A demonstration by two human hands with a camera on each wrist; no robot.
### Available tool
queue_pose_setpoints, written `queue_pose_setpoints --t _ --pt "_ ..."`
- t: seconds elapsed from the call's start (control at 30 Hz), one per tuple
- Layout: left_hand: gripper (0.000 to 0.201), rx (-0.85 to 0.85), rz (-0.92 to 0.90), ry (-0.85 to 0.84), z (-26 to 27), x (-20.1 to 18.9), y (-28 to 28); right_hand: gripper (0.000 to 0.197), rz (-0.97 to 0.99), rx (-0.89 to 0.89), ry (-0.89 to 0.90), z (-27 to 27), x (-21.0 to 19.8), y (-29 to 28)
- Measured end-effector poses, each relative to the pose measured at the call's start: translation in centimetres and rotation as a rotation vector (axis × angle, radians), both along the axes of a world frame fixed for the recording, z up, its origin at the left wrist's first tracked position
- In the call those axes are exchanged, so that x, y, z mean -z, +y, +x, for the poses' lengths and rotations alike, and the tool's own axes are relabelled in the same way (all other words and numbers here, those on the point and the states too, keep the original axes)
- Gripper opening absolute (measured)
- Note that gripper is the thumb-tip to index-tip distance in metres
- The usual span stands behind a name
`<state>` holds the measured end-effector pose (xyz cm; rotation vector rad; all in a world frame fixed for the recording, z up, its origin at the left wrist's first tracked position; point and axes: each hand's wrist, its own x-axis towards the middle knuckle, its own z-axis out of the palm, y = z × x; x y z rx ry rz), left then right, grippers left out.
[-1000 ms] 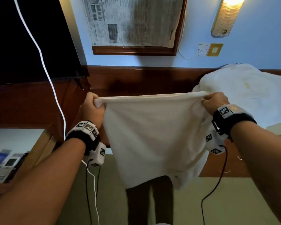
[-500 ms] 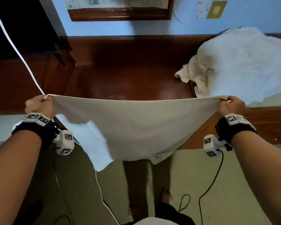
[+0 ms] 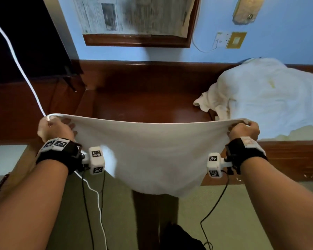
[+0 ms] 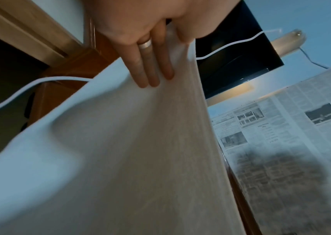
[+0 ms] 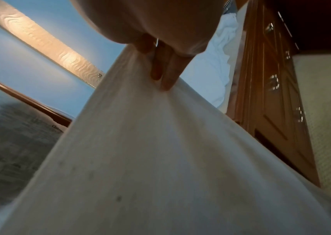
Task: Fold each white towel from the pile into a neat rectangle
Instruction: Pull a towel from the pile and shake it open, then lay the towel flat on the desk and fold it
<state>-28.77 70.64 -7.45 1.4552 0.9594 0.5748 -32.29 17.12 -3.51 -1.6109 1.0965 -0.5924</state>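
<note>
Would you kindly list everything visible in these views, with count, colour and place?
Held towel: one, white, stretched in the air between both hands.
Towel pile: one heap, white, right end of the counter.
Counter: one, dark brown wood, under the wall.
Newspaper: one sheet, grey print, in a wooden frame on the blue wall.
Wall lamp: one, pale, upper right.
Socket plates: two, white and gold, beside the frame.
Screen: one, black, upper left.
Left hand: grips the towel's left corner.
Right hand: grips the right corner.
Wrist cameras: two, white, on black bands.
</note>
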Motion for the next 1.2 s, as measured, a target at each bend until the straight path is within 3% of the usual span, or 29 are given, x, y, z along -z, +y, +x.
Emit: queue_pose_setpoints --t 0.13,0.3,0.37,0.43,0.5,0.57,0.67,0.7,0.73,0.8,0.87,1.0,1.1,1.2 --pt "0.051 -0.137 -0.078 -0.123 2.8 -0.8 -1.8 0.040 0.062 0.035 -0.039 4.1 0.0 1.1" --pt "0.025 -0.183 0.029 -0.219 10.0 -2.6 -2.7 0.038 0.100 0.058 -0.136 13.5 -0.5 0.8" --pt "0.030 -0.156 -0.037 -0.279 16.5 0.5 1.4 0.036 0.126 0.039 -0.194 18.4 -0.9 0.7" --pt "0.050 -0.106 -0.108 -0.269 22.3 2.1 3.7 0.036 0.136 0.001 -0.209 23.7 -0.8 0.6" --pt "0.055 -0.041 -0.199 -0.197 25.3 -0.8 1.1 0.036 0.129 -0.034 -0.210 28.8 -0.1 0.3" --pt "0.046 0.016 -0.200 -0.129 28.5 -1.9 -1.1 0.030 0.106 -0.093 -0.180 33.4 1.6 -0.1" --pt "0.043 0.151 -0.268 -0.118 32.9 0.1 -2.0 0.019 0.036 -0.223 -0.106 38.5 5.6 -0.6" --pt "0.046 0.202 -0.274 -0.104 33.6 1.6 -2.4 0.030 0.028 -0.265 -0.066 39.4 7.5 -0.6" --pt "0.048 0.266 -0.258 -0.075 34.0 2.8 -3.3 0.044 0.020 -0.325 -0.015 39.5 9.1 -0.4" --pt "0.040 0.455 -0.051 0.094 33.5 6.4 -5.2 0.060 -0.032 -0.537 0.173 38.2 12.5 0.6" --pt "0.054 0.679 0.299 0.365 31.4 10.8 -6.1 0.066 -0.150 -0.793 0.405 35.0 15.9 1.7" --pt "0.082 1.164 0.704 0.954 24.7 17.8 -6.5 0.073 -0.583 -1.233 0.828 26.8 21.9 2.4" --pt "0.088 1.258 0.859 1.090 22.0 19.1 -6.7 0.075 -0.620 -1.321 0.956 23.4 23.2 1.7" --pt "0.092 1.251 0.909 1.117 23.2 19.0 -6.5 0.077 -0.670 -1.332 0.981 24.9 23.1 1.4"
